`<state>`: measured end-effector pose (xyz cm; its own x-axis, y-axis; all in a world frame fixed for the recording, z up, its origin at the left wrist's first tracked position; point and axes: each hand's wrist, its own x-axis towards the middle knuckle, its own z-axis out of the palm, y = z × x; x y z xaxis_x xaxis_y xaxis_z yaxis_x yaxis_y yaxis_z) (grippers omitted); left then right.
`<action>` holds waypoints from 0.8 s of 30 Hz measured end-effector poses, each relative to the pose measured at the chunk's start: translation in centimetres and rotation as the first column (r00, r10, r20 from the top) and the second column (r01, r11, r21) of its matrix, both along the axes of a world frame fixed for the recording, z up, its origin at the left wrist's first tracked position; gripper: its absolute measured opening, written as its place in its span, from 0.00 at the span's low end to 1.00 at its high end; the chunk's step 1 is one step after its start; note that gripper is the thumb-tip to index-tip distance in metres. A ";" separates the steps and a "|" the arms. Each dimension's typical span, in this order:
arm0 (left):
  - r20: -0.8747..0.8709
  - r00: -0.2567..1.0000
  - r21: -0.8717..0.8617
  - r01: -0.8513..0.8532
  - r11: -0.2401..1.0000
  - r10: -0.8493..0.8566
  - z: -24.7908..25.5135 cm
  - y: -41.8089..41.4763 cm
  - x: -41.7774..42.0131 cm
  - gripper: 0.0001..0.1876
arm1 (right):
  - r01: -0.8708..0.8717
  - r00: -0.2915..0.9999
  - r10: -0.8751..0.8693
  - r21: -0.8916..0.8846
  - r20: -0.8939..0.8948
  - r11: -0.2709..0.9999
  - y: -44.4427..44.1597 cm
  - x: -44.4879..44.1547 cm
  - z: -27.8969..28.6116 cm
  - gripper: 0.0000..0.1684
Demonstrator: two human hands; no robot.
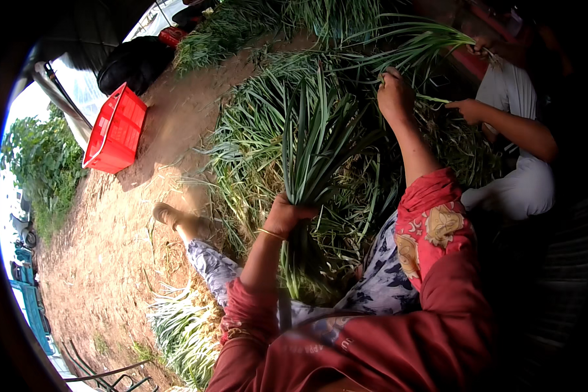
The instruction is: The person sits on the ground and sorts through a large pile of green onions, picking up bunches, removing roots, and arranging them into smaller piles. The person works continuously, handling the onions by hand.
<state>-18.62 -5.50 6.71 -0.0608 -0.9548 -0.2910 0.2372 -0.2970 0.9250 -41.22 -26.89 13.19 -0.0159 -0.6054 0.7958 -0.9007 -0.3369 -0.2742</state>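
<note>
My left hand [294, 215] grips a bunch of long flat green leaves [306, 152], which look like garlic greens. The leaves fan out above my fist, and pale stalks [291, 274] hang below it towards my lap. Further up and to the right, my right hand [396, 95] is raised over the pile with its fingers curled. A small greenish bit shows at its fingertips, too small to tell whether it is held. Under and beyond both hands spreads a large heap of loose greens [255, 122], with yellowed leaves mixed in.
At right, a co-worker's hand [482, 45] holds another bunch of greens [426, 41]; their other hand [465, 110] pinches a stalk. A red plastic crate [120, 132] stands on the dirt ground [103, 235]. Stacked greens [188, 328] lie at lower left, beside my outstretched leg [208, 259].
</note>
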 end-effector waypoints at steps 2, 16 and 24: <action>0.066 0.998 0.029 0.008 1.000 -0.010 0.3 -0.4 -0.1 0.17 | -0.323 0.902 0.245 0.179 0.356 0.929 0.3 0.6 0.2 0.19; 0.099 0.995 -0.050 -0.017 0.999 0.022 0.5 -0.7 -1.7 0.14 | 0.173 0.958 -0.115 0.208 -0.263 0.963 0.1 1.7 -2.9 0.02; 0.286 0.958 -0.042 -0.027 0.999 0.038 0.6 -0.2 -2.0 0.15 | -0.476 0.877 0.466 0.078 0.116 0.876 -0.9 1.5 -0.4 0.25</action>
<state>-20.58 -5.68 7.34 0.0512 -0.9653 -0.2560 -0.0302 -0.2577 0.9657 -39.69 -27.82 12.82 0.2224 -0.6361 0.7389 -0.6114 -0.6813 -0.4025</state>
